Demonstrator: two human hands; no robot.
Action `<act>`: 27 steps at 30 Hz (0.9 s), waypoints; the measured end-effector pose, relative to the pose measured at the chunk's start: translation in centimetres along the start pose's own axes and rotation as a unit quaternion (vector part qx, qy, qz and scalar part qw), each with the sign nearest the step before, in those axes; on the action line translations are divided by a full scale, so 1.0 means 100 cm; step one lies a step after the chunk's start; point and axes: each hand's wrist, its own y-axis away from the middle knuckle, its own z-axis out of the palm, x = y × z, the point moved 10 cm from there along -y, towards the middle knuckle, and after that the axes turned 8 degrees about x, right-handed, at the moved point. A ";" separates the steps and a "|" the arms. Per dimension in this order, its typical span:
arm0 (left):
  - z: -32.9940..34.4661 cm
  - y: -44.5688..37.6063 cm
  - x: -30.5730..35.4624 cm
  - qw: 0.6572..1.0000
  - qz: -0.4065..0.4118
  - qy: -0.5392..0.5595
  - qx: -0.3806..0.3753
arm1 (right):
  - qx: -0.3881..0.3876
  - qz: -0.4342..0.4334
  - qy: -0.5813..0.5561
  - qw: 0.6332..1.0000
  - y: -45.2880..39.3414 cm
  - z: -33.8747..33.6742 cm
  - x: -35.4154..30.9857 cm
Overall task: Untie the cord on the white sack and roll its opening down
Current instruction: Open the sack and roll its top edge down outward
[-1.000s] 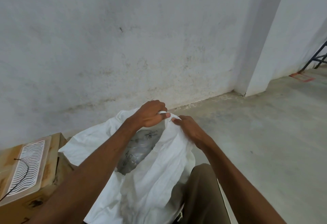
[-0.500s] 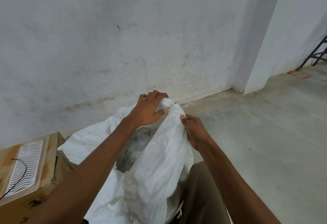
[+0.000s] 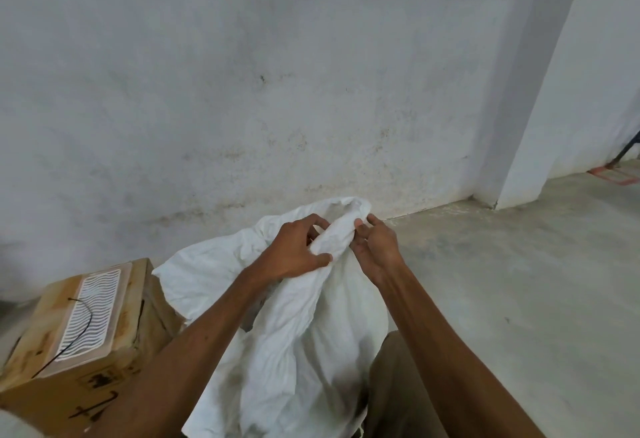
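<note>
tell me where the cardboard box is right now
In the head view the cardboard box sits at lower left, beside the white sack, near the wall.

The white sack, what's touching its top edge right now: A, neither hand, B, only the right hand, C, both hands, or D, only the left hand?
C: the left hand and the right hand both grip the bunched top of the white sack.
</note>
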 end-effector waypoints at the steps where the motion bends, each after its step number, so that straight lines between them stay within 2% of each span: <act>1: -0.004 0.001 0.000 1.000 0.003 -0.016 0.005 | -0.003 -0.007 -0.002 1.000 0.006 0.002 -0.003; 4: -0.013 0.004 0.003 0.998 0.017 -0.061 0.024 | -0.054 -0.071 0.068 0.994 0.024 0.011 -0.017; 5: -0.014 0.004 0.004 0.996 0.027 -0.078 0.030 | -0.079 -0.123 0.137 0.980 0.030 0.015 -0.024; 6: -0.016 0.005 0.004 0.994 0.036 -0.092 0.036 | -0.091 -0.207 0.245 0.943 0.037 0.019 -0.034; 7: -0.018 0.006 0.004 0.993 0.044 -0.104 0.044 | -0.095 -0.313 0.375 0.868 0.044 0.026 -0.043; 9: -0.022 0.006 0.004 0.989 0.060 -0.127 0.054 | -0.090 -0.490 0.599 0.627 0.059 0.047 -0.041; 10: -0.023 0.006 0.004 0.986 0.068 -0.140 0.056 | -0.080 -0.538 0.653 0.527 0.064 0.055 -0.036; 11: -0.024 0.007 0.003 0.984 0.073 -0.149 0.059 | -0.078 -0.573 0.669 0.467 0.067 0.062 -0.035; 13: -0.028 0.012 0.001 0.984 0.077 -0.141 0.079 | -0.098 -0.622 0.667 0.398 0.073 0.075 -0.031; 15: -0.036 0.020 0.001 0.986 0.067 -0.107 0.113 | -0.105 -0.634 0.677 0.359 0.071 0.084 -0.026; 16: -0.039 0.024 -0.001 0.988 0.049 -0.078 0.127 | -0.100 -0.629 0.684 0.355 0.066 0.087 -0.026; 18: -0.037 0.035 -0.012 0.992 -0.005 -0.024 0.127 | -0.082 -0.611 0.696 0.369 0.057 0.088 -0.027; 20: -0.030 0.045 -0.026 0.992 -0.051 -0.025 0.110 | -0.074 -0.611 0.690 0.382 0.053 0.086 -0.029; 22: -0.032 0.050 -0.033 0.989 -0.038 -0.041 0.134 | -0.092 -0.636 0.672 0.367 0.057 0.082 -0.023; 25: -0.041 0.053 -0.031 0.982 0.027 -0.085 0.170 | -0.100 -0.659 0.677 0.311 0.058 0.070 -0.010; 27: -0.034 0.052 -0.025 0.974 0.087 -0.146 0.151 | -0.101 -0.638 0.690 0.327 0.050 0.070 -0.010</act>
